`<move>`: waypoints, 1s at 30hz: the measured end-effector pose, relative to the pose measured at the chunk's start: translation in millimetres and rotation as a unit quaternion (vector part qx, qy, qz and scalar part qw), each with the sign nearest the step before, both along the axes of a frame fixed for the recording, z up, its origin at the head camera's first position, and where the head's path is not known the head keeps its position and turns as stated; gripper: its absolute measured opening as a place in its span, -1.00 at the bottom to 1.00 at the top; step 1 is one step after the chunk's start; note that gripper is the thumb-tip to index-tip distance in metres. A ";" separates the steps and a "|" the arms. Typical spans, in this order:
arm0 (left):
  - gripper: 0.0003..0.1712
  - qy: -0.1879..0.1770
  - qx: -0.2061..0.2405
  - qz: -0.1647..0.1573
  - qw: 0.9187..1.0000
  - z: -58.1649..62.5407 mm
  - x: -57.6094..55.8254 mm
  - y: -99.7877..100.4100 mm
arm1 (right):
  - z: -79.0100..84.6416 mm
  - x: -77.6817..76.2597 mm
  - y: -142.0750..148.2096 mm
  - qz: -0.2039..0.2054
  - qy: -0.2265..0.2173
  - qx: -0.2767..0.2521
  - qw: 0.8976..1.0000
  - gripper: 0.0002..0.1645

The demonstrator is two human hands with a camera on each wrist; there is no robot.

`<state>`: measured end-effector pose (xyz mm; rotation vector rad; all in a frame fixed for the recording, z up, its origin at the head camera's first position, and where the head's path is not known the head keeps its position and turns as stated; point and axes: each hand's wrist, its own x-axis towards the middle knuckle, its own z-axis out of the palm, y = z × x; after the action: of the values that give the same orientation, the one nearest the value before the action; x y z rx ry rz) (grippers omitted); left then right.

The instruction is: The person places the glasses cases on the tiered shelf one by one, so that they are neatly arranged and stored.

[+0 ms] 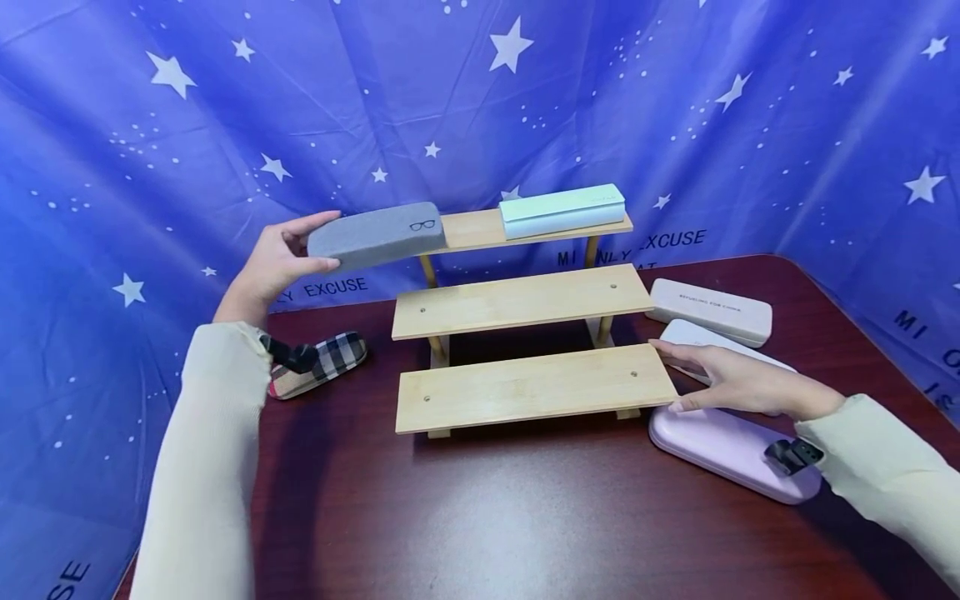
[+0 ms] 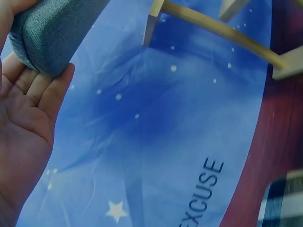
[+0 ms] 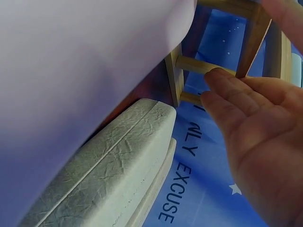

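A grey fabric glasses case (image 1: 378,236), with a small glasses drawing on its right end, sits at the left end of the top board of a three-step wooden display rack (image 1: 536,387). My left hand (image 1: 273,262) grips its left end, thumb in front and fingers behind; in the left wrist view, fingers lie along the case (image 2: 57,38). My right hand (image 1: 738,379) holds the right end of the rack's lowest board, thumb at the front corner. From the right wrist, fingers (image 3: 232,92) reach beneath that board's edge. A mint-green case (image 1: 562,212) stands on the top board's right side.
Right of the rack lie a pale grey case (image 1: 708,310) with lettering, a white case (image 1: 693,335) partly behind my right hand, and a lilac case (image 1: 727,450). A plaid case (image 1: 330,364) lies under my left wrist. Behind the dark red table (image 1: 480,517) hangs a blue star-patterned curtain (image 1: 420,100).
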<state>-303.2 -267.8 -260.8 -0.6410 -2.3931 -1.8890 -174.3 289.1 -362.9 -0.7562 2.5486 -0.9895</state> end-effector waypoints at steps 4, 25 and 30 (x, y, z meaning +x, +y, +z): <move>-0.30 -0.015 0.017 -0.005 1.000 -0.6 -16.1 14.8 | 1.1 -1.0 -1.0 0.000 -0.007 -0.003 1.000 0.08; -0.28 -0.059 -0.007 -0.022 0.998 -20.6 -57.3 63.4 | 3.1 -2.2 -1.6 0.000 0.004 0.010 1.000 0.10; -0.28 -0.066 0.003 -0.026 0.997 -24.6 -61.8 67.9 | 2.5 -2.3 -0.9 -0.003 0.009 0.010 1.000 0.10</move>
<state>-365.0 -199.9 -285.4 -0.6003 -2.4713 -2.0195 -176.5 288.2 -360.4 -0.7559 2.5734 -0.9609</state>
